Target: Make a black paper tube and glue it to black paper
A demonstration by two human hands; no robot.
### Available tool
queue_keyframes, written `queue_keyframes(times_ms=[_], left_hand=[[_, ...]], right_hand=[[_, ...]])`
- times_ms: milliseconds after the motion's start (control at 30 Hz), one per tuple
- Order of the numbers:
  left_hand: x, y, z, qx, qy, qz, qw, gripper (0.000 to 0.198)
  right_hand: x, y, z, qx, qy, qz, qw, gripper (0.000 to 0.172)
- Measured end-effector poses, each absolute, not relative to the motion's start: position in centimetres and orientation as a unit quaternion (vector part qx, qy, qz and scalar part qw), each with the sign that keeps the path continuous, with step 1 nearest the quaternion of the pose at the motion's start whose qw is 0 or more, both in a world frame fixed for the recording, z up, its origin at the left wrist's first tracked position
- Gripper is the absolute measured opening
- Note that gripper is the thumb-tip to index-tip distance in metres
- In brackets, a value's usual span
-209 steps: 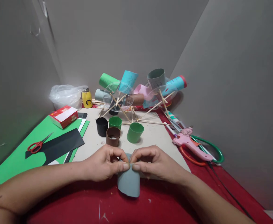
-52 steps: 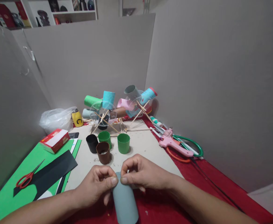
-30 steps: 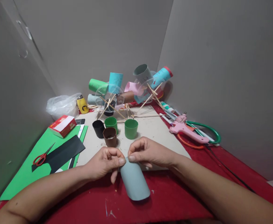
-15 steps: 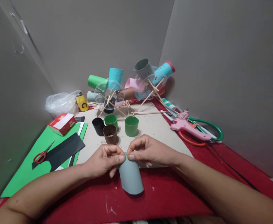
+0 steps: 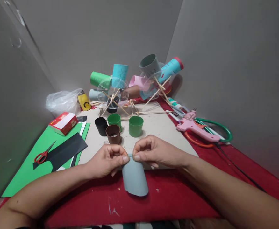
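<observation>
A light blue-grey paper piece (image 5: 135,178) is curved and hangs over the front edge of the pale board. My left hand (image 5: 113,160) pinches its upper edge between thumb and forefinger. Close beside it, my right hand (image 5: 151,151) pinches the same edge, the two thumbs a little apart. Just beyond my hands stand a brown paper cup (image 5: 113,135), a black one (image 5: 101,126) and two green ones, the right one (image 5: 136,126) apart from the rest.
Red-handled scissors (image 5: 42,156) and black paper (image 5: 67,151) lie on green sheets at left, near a red box (image 5: 63,123). Paper tubes on a stick frame (image 5: 112,98) stand behind. At right lies a pink glue gun (image 5: 198,128).
The view has shifted slightly. Both hands keep their pinch on the blue-grey paper, with the thumbs marginally farther apart.
</observation>
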State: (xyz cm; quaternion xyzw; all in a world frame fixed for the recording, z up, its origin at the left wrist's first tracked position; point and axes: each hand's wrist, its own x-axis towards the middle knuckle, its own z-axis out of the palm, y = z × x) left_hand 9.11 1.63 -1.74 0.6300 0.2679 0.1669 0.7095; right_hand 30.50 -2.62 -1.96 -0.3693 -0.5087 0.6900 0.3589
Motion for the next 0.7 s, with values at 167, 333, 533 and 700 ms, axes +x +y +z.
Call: queue_keyframes(times_ms=[167,333,533,700], left_hand=[[9.0,2.2,-2.0,0.619,0.263,0.156,0.723,0.036],[8.9,2.4,-1.7,0.622,0.251,0.162,0.724,0.036],[9.2,1.5,-1.7,0.643,0.263,0.174,0.698,0.04],[9.2,1.7,-1.7,0.648,0.258,0.167,0.697,0.043]], right_hand=[[31.1,-2.5,-1.7,-0.337,-0.5,0.706,0.37,0.022],[31.4,-2.0,-1.6,-0.359,-0.518,0.685,0.365,0.025],[30.4,-2.6,-2.2,-0.366,-0.507,0.697,0.353,0.024],[31.1,-2.3,-2.3,-0.33,-0.512,0.709,0.356,0.024]])
